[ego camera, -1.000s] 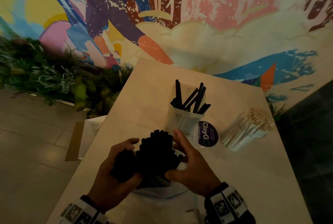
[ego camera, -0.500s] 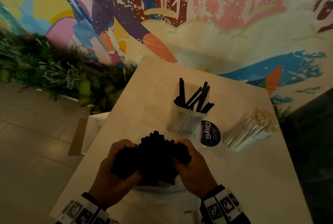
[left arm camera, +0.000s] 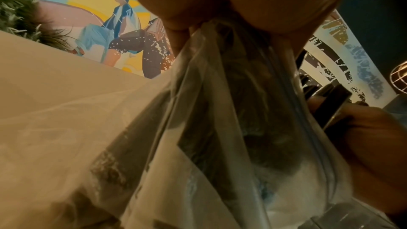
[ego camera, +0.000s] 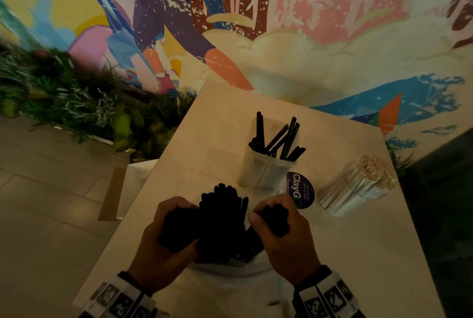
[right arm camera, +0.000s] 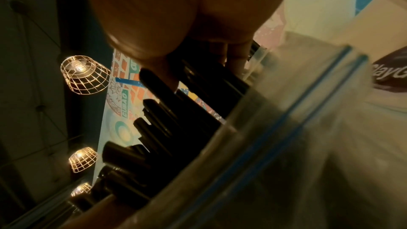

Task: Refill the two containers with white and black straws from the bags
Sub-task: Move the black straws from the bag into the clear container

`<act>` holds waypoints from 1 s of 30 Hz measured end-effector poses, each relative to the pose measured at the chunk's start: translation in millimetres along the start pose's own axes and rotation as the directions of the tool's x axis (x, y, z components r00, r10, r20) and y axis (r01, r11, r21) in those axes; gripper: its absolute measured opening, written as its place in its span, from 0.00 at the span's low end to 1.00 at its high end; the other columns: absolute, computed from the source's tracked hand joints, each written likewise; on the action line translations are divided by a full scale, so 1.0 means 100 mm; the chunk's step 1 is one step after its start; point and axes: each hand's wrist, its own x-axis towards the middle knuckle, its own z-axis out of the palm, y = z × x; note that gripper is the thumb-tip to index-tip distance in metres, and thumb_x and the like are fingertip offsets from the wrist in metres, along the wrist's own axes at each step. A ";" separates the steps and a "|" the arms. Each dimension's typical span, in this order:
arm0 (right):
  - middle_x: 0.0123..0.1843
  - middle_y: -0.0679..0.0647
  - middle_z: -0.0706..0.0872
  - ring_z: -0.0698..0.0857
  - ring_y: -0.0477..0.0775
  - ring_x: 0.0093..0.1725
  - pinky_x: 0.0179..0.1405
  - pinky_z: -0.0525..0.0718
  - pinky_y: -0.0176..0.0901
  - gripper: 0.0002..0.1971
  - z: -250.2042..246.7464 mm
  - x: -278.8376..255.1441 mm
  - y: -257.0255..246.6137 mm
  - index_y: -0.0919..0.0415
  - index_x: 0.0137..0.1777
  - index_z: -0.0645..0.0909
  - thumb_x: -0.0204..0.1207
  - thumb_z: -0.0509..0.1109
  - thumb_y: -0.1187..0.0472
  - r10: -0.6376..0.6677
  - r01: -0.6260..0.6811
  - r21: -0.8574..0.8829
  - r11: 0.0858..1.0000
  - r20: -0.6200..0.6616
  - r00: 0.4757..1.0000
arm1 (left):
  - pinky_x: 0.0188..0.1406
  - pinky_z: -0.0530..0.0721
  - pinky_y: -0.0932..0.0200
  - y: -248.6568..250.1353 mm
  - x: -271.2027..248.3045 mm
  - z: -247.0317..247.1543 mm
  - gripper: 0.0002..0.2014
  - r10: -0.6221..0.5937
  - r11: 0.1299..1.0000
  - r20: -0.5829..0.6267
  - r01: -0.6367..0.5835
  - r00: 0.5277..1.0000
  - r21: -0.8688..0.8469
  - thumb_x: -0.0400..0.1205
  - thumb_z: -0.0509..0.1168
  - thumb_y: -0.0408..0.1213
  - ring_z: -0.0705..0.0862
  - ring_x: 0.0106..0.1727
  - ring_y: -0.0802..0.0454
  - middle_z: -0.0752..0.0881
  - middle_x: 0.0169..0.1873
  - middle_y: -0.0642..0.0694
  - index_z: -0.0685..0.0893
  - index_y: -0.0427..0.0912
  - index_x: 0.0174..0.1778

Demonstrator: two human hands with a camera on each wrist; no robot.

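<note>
A clear zip bag lies at the table's near edge, with a thick bunch of black straws sticking up out of it. My left hand grips the bag's left side, dark straws bunched under its fingers; in the left wrist view the bag's plastic runs up into that hand. My right hand holds a smaller bunch of black straws, drawn to the right of the main bunch. Behind stands a clear container with a few black straws. A clear-wrapped bundle of white straws lies to its right.
A round dark ClayGo sticker sits between the container and the white straws. The beige table ends near a painted wall at the back. Green plants and a tiled floor lie to the left. A white box stands by the table's left edge.
Both hands closed on the straws, then moved apart. My right hand has drawn a small bunch out to the right of the main one.
</note>
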 end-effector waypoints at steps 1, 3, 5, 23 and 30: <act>0.40 0.49 0.86 0.85 0.46 0.38 0.39 0.83 0.31 0.10 -0.01 0.00 0.00 0.58 0.44 0.77 0.72 0.74 0.56 0.008 -0.008 0.014 1.000 -0.016 1.000 | 0.48 0.84 0.70 0.00 0.00 0.00 0.26 0.003 1.000 -0.001 -0.003 1.000 -0.001 0.62 0.74 0.40 0.85 0.50 0.56 0.81 0.52 0.55 0.75 0.61 0.54; 0.40 0.46 0.87 0.85 0.43 0.38 0.39 0.81 0.27 0.07 -0.03 -0.01 0.02 0.61 0.46 0.78 0.74 0.74 0.68 0.057 -0.056 0.058 0.997 -0.013 0.998 | 0.48 0.84 0.70 0.01 0.01 0.01 0.25 0.001 1.000 0.000 -0.001 1.000 -0.019 0.62 0.74 0.40 0.85 0.49 0.56 0.81 0.51 0.55 0.75 0.61 0.54; 0.40 0.44 0.88 0.86 0.43 0.40 0.42 0.81 0.28 0.08 -0.06 -0.01 0.07 0.60 0.48 0.80 0.74 0.73 0.71 0.092 -0.093 0.065 0.994 0.027 0.995 | 0.48 0.84 0.69 0.02 0.03 0.03 0.25 -0.005 0.999 0.007 0.005 1.000 -0.043 0.62 0.74 0.39 0.85 0.49 0.55 0.82 0.51 0.55 0.76 0.61 0.53; 0.36 0.58 0.83 0.83 0.59 0.38 0.45 0.83 0.57 0.05 0.02 -0.06 0.18 0.56 0.38 0.82 0.69 0.71 0.67 0.308 -0.329 0.081 0.941 0.199 0.930 | 0.50 0.83 0.69 -0.02 0.01 0.01 0.27 -0.025 1.000 -0.027 0.026 0.999 0.011 0.60 0.78 0.46 0.84 0.51 0.54 0.80 0.52 0.50 0.76 0.61 0.53; 0.42 0.64 0.89 0.89 0.59 0.48 0.55 0.86 0.48 0.08 -0.17 0.02 -0.11 0.69 0.38 0.78 0.70 0.66 0.82 0.182 -0.206 0.344 0.916 0.102 0.978 | 0.50 0.83 0.70 -0.04 0.00 -0.01 0.26 0.013 0.998 -0.040 -0.010 0.999 0.066 0.62 0.74 0.42 0.83 0.52 0.56 0.80 0.53 0.53 0.75 0.61 0.54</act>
